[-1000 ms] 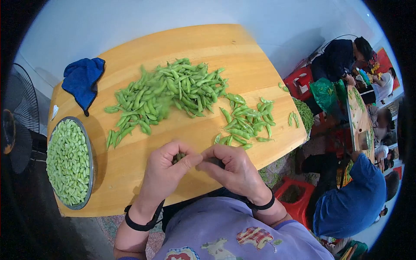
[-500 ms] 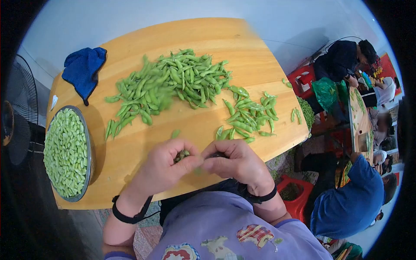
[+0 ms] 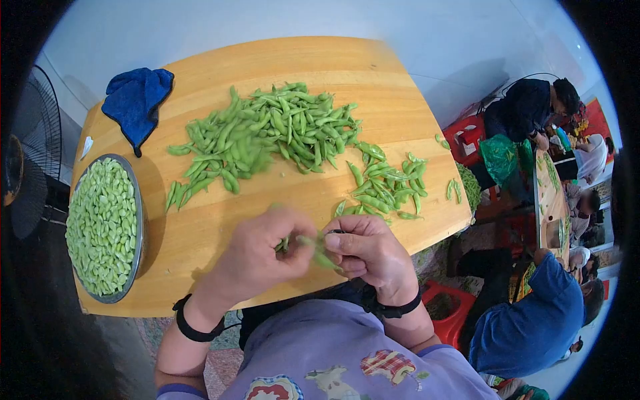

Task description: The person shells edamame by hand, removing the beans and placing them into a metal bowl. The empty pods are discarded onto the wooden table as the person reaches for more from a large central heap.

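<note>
My left hand (image 3: 263,253), blurred by motion, is closed round several green bits in its palm, and its fingertips meet a green pod (image 3: 321,259). The other end of that pod is pinched by my right hand (image 3: 367,250), which has something small and dark at its thumb and forefinger. Both hands are over the table's near edge. Beyond them lies a large heap of green pods (image 3: 293,127). A smaller group of pods (image 3: 387,187) lies to its right. At the left stands a round metal bowl (image 3: 139,230) full of shelled green beans (image 3: 100,230).
A blue cloth (image 3: 137,100) lies on the wooden table (image 3: 320,57) at the back left. A fan (image 3: 33,147) stands beyond the left edge. On the right are a red stool (image 3: 457,313), a person in blue (image 3: 530,320) and other people at another table.
A green pod now shows between my hands. My left hand has risen slightly and its fingers are more blurred. The view has shifted a little.
</note>
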{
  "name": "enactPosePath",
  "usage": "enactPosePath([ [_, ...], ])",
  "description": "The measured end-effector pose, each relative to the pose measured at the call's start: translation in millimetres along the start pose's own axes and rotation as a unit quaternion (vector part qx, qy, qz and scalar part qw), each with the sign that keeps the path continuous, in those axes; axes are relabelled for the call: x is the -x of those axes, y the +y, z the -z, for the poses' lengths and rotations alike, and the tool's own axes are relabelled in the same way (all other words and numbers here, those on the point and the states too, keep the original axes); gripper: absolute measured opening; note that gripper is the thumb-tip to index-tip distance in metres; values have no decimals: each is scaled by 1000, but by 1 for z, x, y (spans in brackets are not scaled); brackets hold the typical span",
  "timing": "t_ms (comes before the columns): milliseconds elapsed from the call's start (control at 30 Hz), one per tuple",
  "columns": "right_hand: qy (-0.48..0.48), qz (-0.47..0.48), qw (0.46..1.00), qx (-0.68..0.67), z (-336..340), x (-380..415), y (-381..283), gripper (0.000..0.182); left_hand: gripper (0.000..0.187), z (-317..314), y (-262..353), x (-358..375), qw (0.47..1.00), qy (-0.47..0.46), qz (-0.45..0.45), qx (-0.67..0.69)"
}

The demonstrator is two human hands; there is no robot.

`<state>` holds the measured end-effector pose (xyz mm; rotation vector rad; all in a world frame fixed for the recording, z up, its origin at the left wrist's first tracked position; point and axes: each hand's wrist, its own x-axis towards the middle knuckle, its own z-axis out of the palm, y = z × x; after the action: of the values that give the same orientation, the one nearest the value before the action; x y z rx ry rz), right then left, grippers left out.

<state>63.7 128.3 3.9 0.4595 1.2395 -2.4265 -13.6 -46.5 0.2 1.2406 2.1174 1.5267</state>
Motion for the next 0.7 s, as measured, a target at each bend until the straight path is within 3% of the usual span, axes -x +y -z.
enactPosePath([
  [33, 2, 7, 1000, 5, -1, 0, 1, 12, 13, -2, -1, 1, 1000, 0, 0, 0],
  [67, 2, 7, 1000, 5, -1, -1, 1, 12, 11, -6, -2, 2, 983, 42, 112, 136],
  [100, 15, 19, 1000, 7, -2, -1, 1, 12, 9, -8, -3, 2, 935, 81, 221, 267],
  [133, 28, 31, 999, 9, -3, -1, 1, 12, 9, -6, -7, 3, 935, 81, 219, 267],
  [200, 31, 57, 998, 1, -1, -2, 1, 12, 8, 1, -14, 6, 867, 102, 250, 420],
  [300, 41, 98, 994, -21, 0, -4, 4, 11, 11, -8, -2, 15, 892, 74, 289, 339],
  [433, 57, 137, 987, -68, -7, -5, 8, 10, 19, -32, 2, 20, 916, 75, 240, 312],
  [500, 44, 143, 985, -89, -8, -6, 10, 11, 15, -48, -1, 22, 864, 170, 284, 379],
  [533, 34, 152, 982, -111, -8, -6, 11, 13, 15, -53, -1, 21, 865, 170, 284, 378],
  [600, 34, 142, 982, -122, -10, -6, 14, 13, 15, -62, 0, 19, 798, 227, 230, 510],
  [700, 29, 126, 984, -125, -12, -5, 20, 13, 14, -62, 2, 14, 784, 280, 179, 525],
])
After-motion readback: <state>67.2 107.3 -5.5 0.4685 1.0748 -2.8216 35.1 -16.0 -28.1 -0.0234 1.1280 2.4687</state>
